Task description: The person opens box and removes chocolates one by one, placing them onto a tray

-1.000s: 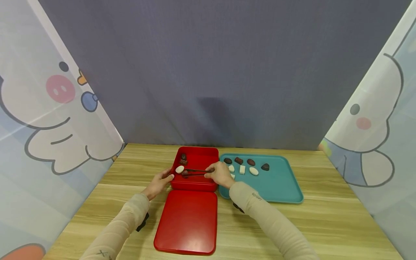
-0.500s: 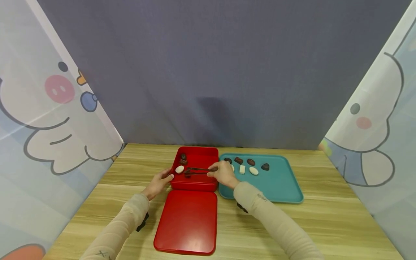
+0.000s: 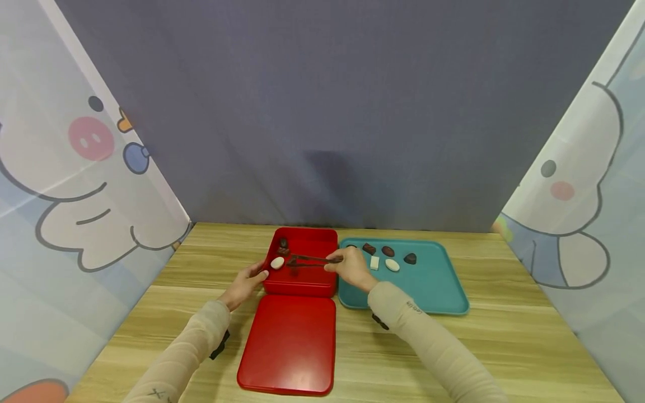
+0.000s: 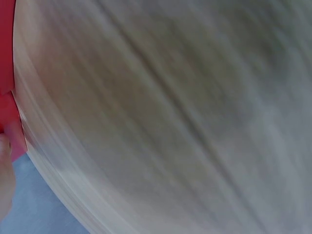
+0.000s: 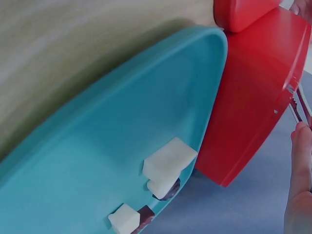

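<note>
Thumb and fingers of my left hand (image 3: 245,284) hold the front left corner of a red box (image 3: 302,288); the thumb presses its wall in the left wrist view. My right hand (image 3: 350,264) holds dark brown tongs (image 3: 311,258), their arms spread and tips over the box's left part. Whether a chocolate lies between the tips, I cannot tell. Inside the box, a white oval chocolate (image 3: 277,263) sits by the left wall, with a round dark chocolate (image 3: 284,243) and a brown block chocolate (image 3: 284,251) behind it.
Right of the box stands a teal tray (image 3: 428,294) with several white and dark chocolates along its back, such as a white oval one (image 3: 392,265). A flat red lid (image 3: 287,344) lies in front of the box. A grey curtain (image 3: 322,112) hangs behind the table.
My right hand has moved slightly right and up, taking the tongs with it. Their tips have shifted away from the box's front. My left hand has stayed at the box.
</note>
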The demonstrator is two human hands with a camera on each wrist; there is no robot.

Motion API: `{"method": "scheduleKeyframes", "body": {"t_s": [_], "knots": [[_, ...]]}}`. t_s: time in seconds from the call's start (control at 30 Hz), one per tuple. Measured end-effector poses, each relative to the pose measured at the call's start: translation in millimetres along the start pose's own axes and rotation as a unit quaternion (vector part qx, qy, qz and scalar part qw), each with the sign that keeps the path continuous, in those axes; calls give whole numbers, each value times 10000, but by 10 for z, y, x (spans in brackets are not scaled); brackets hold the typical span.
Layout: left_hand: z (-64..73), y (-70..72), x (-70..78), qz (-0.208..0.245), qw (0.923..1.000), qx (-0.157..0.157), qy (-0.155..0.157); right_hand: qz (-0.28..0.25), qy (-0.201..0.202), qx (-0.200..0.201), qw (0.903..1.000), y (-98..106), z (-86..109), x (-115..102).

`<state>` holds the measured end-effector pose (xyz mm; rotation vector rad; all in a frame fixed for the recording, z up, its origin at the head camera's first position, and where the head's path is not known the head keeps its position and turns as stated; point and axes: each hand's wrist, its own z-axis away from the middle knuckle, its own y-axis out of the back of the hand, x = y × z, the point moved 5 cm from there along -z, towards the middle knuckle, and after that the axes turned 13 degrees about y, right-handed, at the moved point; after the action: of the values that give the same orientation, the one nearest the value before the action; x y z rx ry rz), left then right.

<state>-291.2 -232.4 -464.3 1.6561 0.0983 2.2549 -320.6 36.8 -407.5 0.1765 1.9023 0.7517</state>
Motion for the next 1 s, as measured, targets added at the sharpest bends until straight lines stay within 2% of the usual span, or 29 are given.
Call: {"method": "scheduleKeyframes", "body": {"t_s": [0.2, 0.53, 0.73, 1.0], "knots": [[-2, 1, 4, -46, 10000, -5, -51, -140, 3, 97, 9999, 109, 30, -7], [-18, 21, -21, -120, 9997, 189, 27, -332, -130, 392, 9986, 418, 126, -20], [-6, 15, -21, -114, 9999, 98, -30, -317, -22, 522, 9981, 591, 170, -30], [-6, 18, -5, -129, 9999, 74, -29, -302, -177, 494, 9982, 764, 264, 16]]}}
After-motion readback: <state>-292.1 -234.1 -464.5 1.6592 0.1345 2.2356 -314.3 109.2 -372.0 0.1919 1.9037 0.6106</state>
